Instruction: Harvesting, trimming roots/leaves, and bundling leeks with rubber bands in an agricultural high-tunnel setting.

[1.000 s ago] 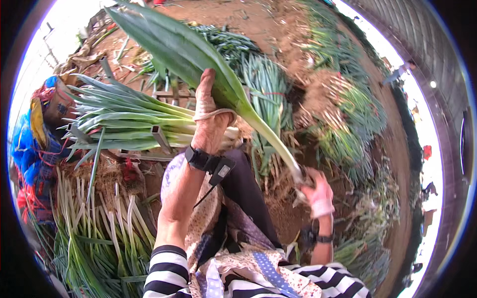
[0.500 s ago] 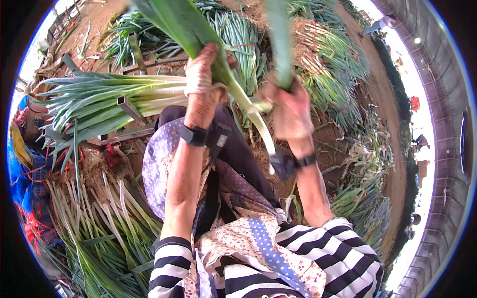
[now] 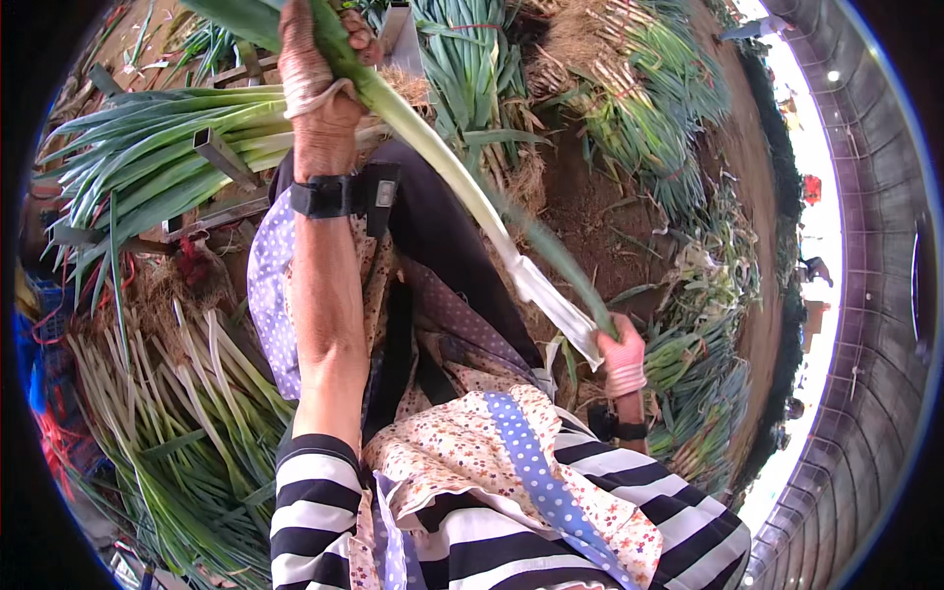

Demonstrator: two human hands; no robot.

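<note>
My left hand [image 3: 320, 93] is wrapped round a large leek [image 3: 433, 138] where its green leaves meet the pale stalk. From there the stalk slants down to the right across my lap. My right hand [image 3: 621, 359] grips a blurred green leaf [image 3: 556, 258] near the stalk's lower end. A loose white outer layer [image 3: 560, 305] stretches along that end toward my right fingers. Both hands have pale wrapping, and dark straps circle my wrists. The leek's leaf tops run out of view at the upper edge.
Left of my knees, leeks [image 3: 167, 143] lie across a metal frame [image 3: 226, 159]. More leeks [image 3: 187, 413] with roots are heaped at lower left. Tied bundles [image 3: 467, 79] stand ahead, and others [image 3: 649, 108] lie at upper right. Peeled scraps [image 3: 723, 265] litter the right side.
My left hand has moved up and left with the leek. My right hand has swung down and right, drawing the leaf down along the stalk, and the white layer is now stretched out.
</note>
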